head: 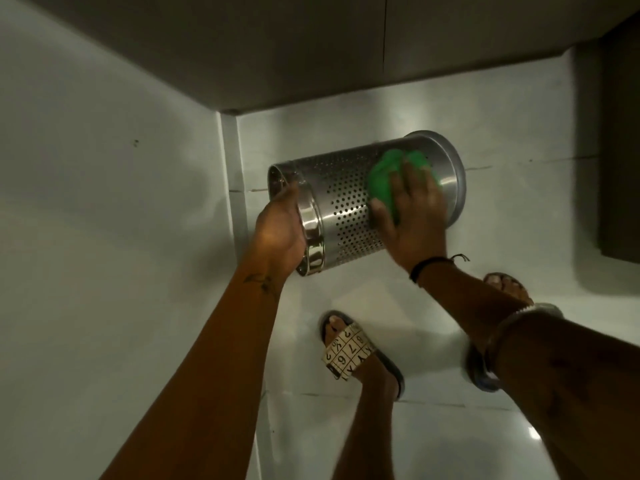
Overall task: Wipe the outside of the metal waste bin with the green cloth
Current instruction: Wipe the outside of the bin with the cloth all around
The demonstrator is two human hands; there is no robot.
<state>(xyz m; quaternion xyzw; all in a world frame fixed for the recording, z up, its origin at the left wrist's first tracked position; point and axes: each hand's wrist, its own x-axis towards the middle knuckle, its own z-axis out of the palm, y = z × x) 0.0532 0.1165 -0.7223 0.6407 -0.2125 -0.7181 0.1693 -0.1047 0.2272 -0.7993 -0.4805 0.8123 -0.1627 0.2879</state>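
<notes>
I hold the metal waste bin (349, 206) tipped on its side above the floor (502, 133); my left hand (278, 233) is closed round its open rim, my right hand (414, 216) presses the green cloth (384, 178) flat against the perforated wall near the base. Risk: the one-handed rim grip may slip under wiping pressure, dropping the bin. I cannot see into the bin.

Dim, soft focus (edges bend outward).
</notes>
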